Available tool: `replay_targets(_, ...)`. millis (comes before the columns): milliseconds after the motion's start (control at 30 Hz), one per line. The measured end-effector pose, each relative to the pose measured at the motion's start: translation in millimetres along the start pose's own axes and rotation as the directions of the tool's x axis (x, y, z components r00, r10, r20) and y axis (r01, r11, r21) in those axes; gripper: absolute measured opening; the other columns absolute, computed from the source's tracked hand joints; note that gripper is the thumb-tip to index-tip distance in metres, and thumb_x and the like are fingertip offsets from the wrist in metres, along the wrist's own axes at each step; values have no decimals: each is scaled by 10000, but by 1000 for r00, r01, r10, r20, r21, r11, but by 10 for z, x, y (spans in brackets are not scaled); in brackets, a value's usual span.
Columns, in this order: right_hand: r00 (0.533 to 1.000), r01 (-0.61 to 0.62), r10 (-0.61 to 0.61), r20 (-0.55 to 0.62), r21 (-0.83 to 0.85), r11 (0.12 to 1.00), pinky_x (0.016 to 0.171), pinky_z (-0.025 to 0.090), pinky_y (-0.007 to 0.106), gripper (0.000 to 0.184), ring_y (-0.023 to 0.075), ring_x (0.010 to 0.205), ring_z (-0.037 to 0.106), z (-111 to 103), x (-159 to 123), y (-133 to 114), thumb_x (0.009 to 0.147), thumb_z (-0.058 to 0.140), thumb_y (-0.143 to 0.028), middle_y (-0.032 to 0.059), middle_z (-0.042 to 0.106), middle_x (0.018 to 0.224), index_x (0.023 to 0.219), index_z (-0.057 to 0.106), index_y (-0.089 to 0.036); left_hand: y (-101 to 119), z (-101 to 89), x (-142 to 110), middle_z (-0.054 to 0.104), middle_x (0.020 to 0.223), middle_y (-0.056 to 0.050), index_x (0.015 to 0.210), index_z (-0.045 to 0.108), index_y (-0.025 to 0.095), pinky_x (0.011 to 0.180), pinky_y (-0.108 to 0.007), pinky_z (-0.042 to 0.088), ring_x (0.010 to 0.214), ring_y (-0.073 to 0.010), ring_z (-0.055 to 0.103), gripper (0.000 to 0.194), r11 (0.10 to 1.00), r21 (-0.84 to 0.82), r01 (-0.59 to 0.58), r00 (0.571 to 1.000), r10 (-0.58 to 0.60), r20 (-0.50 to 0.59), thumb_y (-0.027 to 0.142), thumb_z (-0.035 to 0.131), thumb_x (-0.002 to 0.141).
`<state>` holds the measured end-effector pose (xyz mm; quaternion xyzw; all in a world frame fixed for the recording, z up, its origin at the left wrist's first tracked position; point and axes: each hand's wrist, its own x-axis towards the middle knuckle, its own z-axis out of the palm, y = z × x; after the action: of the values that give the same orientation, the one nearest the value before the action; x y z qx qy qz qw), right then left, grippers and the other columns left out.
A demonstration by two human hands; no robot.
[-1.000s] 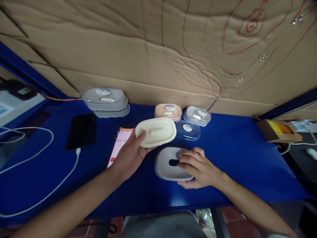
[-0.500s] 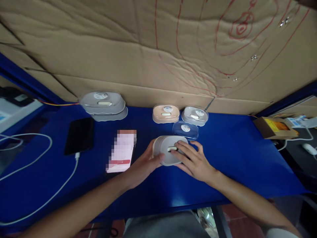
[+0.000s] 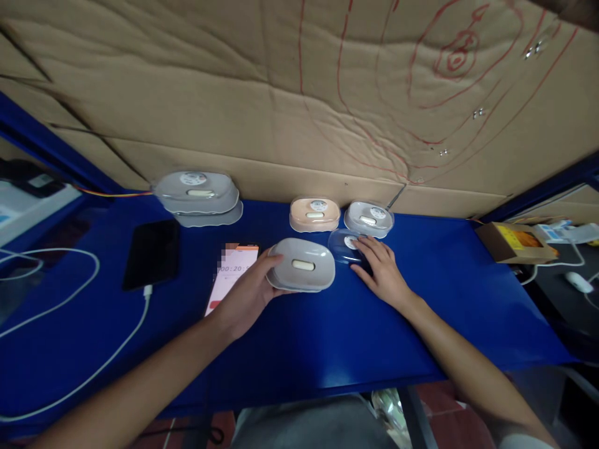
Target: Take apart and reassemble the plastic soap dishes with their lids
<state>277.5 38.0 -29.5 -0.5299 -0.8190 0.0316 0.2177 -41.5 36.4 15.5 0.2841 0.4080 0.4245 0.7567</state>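
Observation:
My left hand (image 3: 250, 293) grips a grey oval soap box (image 3: 313, 257) from its left end, thumb along the top and fingers underneath. A small cream-coloured oblong piece (image 3: 303, 265) sits in the middle of its top. To the right, my right hand (image 3: 381, 271) has its fingers over a clear plastic lid (image 3: 340, 248) with a round white sticker, the thumb at the near edge. Whether the lid still rests on the table is hard to tell. Just behind stand a peach soap box (image 3: 299, 219) and another grey soap box (image 3: 381, 223), both under clear lids.
Stacked grey boxes (image 3: 210, 198) stand at the back left against the cardboard wall (image 3: 187, 112). A lit phone (image 3: 229, 274) and a dark phone (image 3: 152, 254) with a white cable (image 3: 145, 312) lie on the blue table (image 3: 412, 349). An open carton (image 3: 515, 242) is at the right.
My right hand has left the top of the held soap box and reached back to the clear lid. My left hand has moved the box slightly left and tilted it.

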Motion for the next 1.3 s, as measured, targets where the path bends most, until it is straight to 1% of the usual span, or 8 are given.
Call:
replay_targets(133, 997, -45, 52, -62, 106, 993, 1170, 452, 616, 482, 342, 1468, 530, -59, -43, -97, 1108, 503, -404, 125, 600, 1543, 1578, 458, -312, -80, -14, -4, 724, 1389, -71, 1356, 666, 273, 913, -393, 621, 1350, -342, 630, 424, 992, 29, 124, 986, -126, 107, 449, 716, 974)
replay_targets(233, 995, -44, 65, -80, 241, 969, 1145, 499, 562, 493, 306, 1395, 596, -104, -111, -294, 1120, 470, -360, 109, 621, 1516, 1609, 414, -332, -151, 32, -32, 671, 1482, -60, 1422, 619, 310, 1055, -454, 572, 1392, -330, 606, 462, 993, -13, 118, 973, -113, 202, 477, 701, 999)
replay_targets(333, 994, 108, -94, -61, 298, 948, 1140, 519, 523, 562, 299, 1390, 584, -115, -165, -493, 1091, 550, -330, 112, 599, 1506, 1631, 395, -342, -199, 63, -55, 595, 1580, -51, 1475, 568, 334, 1199, -491, 458, 1481, -316, 529, 479, 993, -62, 98, 944, -73, 323, 473, 670, 1028)
replay_targets(433, 958, 282, -265, -109, 195, 939, 1142, 501, 563, 574, 325, 1409, 533, -105, -191, -614, 1056, 623, -285, 126, 568, 1479, 1602, 457, -345, -247, 48, -57, 552, 1624, -49, 1510, 533, 352, 1275, -522, 342, 1542, -310, 452, 474, 993, -68, 94, 915, -60, 399, 464, 625, 1060)
replay_targets(600, 912, 393, -378, -162, 75, 917, 1137, 493, 615, 648, 354, 1415, 523, -109, -198, -631, 1035, 657, -249, 141, 592, 1428, 1631, 412, -317, -324, 20, -40, 551, 1624, -29, 1509, 548, 391, 1290, -525, 291, 1556, -296, 426, 447, 989, -112, 95, 896, -36, 442, 455, 608, 1071)
replay_targets(800, 886, 464, -459, -70, 169, 869, 1278, 361, 654, 621, 335, 1553, 407, -127, -143, -529, 1050, 621, -213, 124, 536, 1501, 1626, 409, -313, -302, 42, -12, 608, 1557, -85, 1473, 599, 308, 1237, -525, 369, 1481, -316, 508, 445, 986, -128, 106, 928, -52, 369, 519, 540, 1087)
replay_targets(1100, 902, 428, -428, -53, 242, 871, 1293, 351, 648, 553, 345, 1590, 350, -146, -156, -496, 1046, 614, -223, 128, 506, 1504, 1574, 470, -303, -280, -10, -1, 630, 1513, -61, 1459, 599, 343, 1122, -455, 477, 1364, -287, 600, 407, 998, -29, 59, 925, -43, 378, 461, 607, 1069)
replay_targets(1300, 907, 404, -420, -21, 321, 856, 1290, 361, 636, 530, 347, 1606, 318, -172, -125, -432, 1060, 583, -219, 133, 467, 1530, 1571, 463, -296, -292, -12, 29, 652, 1486, -56, 1456, 618, 338, 1131, -453, 472, 1368, -290, 599, 409, 998, -12, 59, 936, -51, 347, 460, 611, 1065)
